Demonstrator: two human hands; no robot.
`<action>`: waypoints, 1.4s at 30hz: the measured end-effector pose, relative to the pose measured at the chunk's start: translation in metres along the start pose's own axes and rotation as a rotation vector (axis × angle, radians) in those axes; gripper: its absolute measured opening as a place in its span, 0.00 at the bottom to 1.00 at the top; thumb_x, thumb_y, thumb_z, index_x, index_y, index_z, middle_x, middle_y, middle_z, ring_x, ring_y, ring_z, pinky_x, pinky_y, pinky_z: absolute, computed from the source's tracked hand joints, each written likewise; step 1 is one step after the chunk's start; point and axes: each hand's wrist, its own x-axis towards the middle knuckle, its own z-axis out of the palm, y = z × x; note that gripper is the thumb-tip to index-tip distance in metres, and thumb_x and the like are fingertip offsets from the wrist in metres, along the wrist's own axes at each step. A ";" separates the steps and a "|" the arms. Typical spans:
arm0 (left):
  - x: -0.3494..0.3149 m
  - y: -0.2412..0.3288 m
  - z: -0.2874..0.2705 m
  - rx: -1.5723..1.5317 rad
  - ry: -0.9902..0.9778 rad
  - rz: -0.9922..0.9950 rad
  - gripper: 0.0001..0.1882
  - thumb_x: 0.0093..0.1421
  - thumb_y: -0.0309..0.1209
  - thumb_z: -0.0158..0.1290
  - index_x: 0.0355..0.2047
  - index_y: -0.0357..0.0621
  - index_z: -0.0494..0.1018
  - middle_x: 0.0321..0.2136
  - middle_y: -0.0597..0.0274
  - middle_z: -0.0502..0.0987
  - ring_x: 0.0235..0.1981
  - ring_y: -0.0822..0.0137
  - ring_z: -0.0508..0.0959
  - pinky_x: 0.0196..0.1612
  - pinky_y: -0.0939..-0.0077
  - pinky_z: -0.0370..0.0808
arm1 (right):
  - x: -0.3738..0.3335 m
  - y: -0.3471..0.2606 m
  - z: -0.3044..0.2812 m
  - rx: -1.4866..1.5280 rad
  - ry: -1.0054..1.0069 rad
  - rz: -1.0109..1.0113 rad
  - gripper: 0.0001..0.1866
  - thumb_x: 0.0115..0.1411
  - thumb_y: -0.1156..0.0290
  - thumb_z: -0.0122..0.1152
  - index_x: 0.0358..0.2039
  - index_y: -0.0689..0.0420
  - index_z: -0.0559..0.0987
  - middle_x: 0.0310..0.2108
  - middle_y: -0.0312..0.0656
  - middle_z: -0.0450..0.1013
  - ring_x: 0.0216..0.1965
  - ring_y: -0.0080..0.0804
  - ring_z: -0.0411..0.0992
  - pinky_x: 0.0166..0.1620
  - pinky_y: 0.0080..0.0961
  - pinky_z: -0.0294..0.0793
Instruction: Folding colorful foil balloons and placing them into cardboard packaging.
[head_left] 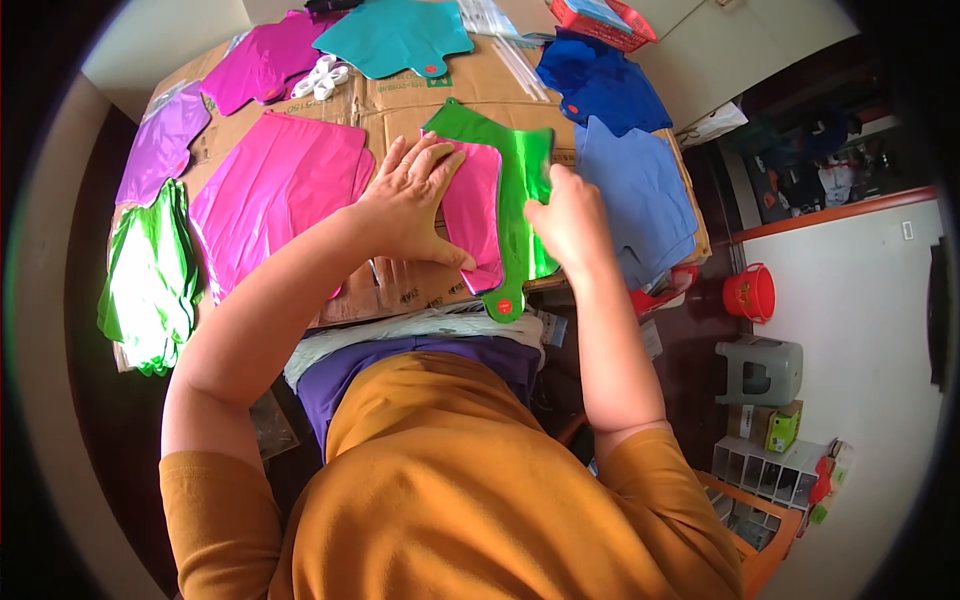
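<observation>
My left hand (410, 205) lies with fingers spread on a bright pink foil piece (478, 205), pressing it down. Under that piece is a shiny green foil balloon (518, 180), flat and uninflated; its tab with a red dot hangs over the table's near edge. Closed, my right hand (572, 220) rests at the green balloon's right side. What its fingers hold, if anything, is blurred and hidden. A larger stack of pink foil balloons (275, 190) lies left of my left hand, and a pale blue stack (635, 195) to the right of my right hand.
Brown cardboard (400, 105) covers the table. Around its rim lie teal (395, 38), magenta (262, 62), purple (165, 140), green (150, 280) and dark blue (605, 85) foil stacks. White plastic rings (322, 78) and a red basket (610, 25) sit at the back. A red bucket (750, 293) stands right.
</observation>
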 end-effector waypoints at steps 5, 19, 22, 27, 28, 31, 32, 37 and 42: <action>0.002 0.003 -0.003 -0.009 -0.013 -0.009 0.69 0.34 0.73 0.58 0.67 0.41 0.46 0.65 0.49 0.52 0.70 0.51 0.44 0.70 0.48 0.37 | 0.014 0.028 -0.005 0.185 -0.056 0.064 0.13 0.45 0.71 0.64 0.32 0.63 0.76 0.34 0.57 0.77 0.40 0.55 0.76 0.44 0.43 0.74; 0.001 0.001 0.001 -0.071 0.016 -0.042 0.73 0.33 0.70 0.61 0.68 0.41 0.37 0.65 0.43 0.50 0.70 0.51 0.43 0.70 0.50 0.36 | -0.005 -0.027 0.042 -0.104 0.414 -0.544 0.04 0.53 0.76 0.58 0.29 0.62 0.73 0.35 0.51 0.75 0.37 0.49 0.75 0.44 0.40 0.74; 0.000 0.004 0.000 -0.055 0.010 -0.054 0.75 0.33 0.69 0.63 0.68 0.40 0.35 0.66 0.43 0.50 0.70 0.50 0.43 0.70 0.51 0.36 | -0.002 -0.019 0.066 -0.125 0.422 -0.561 0.06 0.54 0.77 0.57 0.32 0.65 0.75 0.38 0.55 0.76 0.43 0.51 0.75 0.51 0.39 0.73; 0.000 -0.001 0.005 -0.041 0.052 -0.017 0.71 0.35 0.69 0.61 0.68 0.41 0.39 0.65 0.44 0.53 0.70 0.50 0.45 0.70 0.51 0.37 | -0.005 -0.019 0.066 -0.004 0.314 -0.584 0.12 0.56 0.74 0.58 0.40 0.66 0.78 0.44 0.57 0.76 0.49 0.52 0.73 0.55 0.38 0.71; -0.001 -0.002 0.005 -0.041 0.058 -0.011 0.71 0.35 0.68 0.62 0.68 0.41 0.40 0.65 0.45 0.53 0.70 0.50 0.45 0.70 0.51 0.37 | -0.007 -0.019 0.065 0.006 0.301 -0.597 0.13 0.57 0.73 0.57 0.41 0.66 0.78 0.45 0.56 0.75 0.50 0.52 0.73 0.56 0.38 0.71; -0.001 -0.002 0.006 -0.050 0.082 0.005 0.70 0.34 0.67 0.62 0.68 0.41 0.41 0.64 0.47 0.54 0.70 0.50 0.46 0.70 0.51 0.38 | -0.011 -0.017 0.063 0.038 0.258 -0.625 0.15 0.58 0.72 0.57 0.44 0.66 0.77 0.49 0.56 0.73 0.53 0.51 0.70 0.58 0.39 0.68; -0.001 -0.002 0.006 -0.045 0.079 0.010 0.70 0.34 0.68 0.62 0.68 0.42 0.42 0.64 0.47 0.54 0.70 0.50 0.46 0.70 0.50 0.38 | -0.012 -0.016 0.063 0.048 0.244 -0.628 0.15 0.59 0.72 0.56 0.45 0.66 0.77 0.50 0.56 0.72 0.54 0.51 0.69 0.59 0.39 0.67; -0.002 -0.003 0.006 -0.028 0.048 0.024 0.67 0.33 0.62 0.65 0.69 0.47 0.44 0.65 0.50 0.51 0.70 0.50 0.44 0.70 0.47 0.38 | -0.010 -0.014 0.066 0.110 0.212 -0.632 0.17 0.59 0.72 0.55 0.47 0.68 0.75 0.52 0.57 0.70 0.57 0.52 0.66 0.61 0.40 0.64; -0.002 -0.004 0.007 -0.012 0.050 0.036 0.66 0.36 0.66 0.62 0.69 0.47 0.46 0.65 0.49 0.51 0.70 0.49 0.43 0.70 0.47 0.38 | -0.008 -0.012 0.061 0.328 0.116 -0.576 0.18 0.59 0.75 0.50 0.49 0.70 0.74 0.53 0.59 0.70 0.58 0.52 0.65 0.62 0.38 0.62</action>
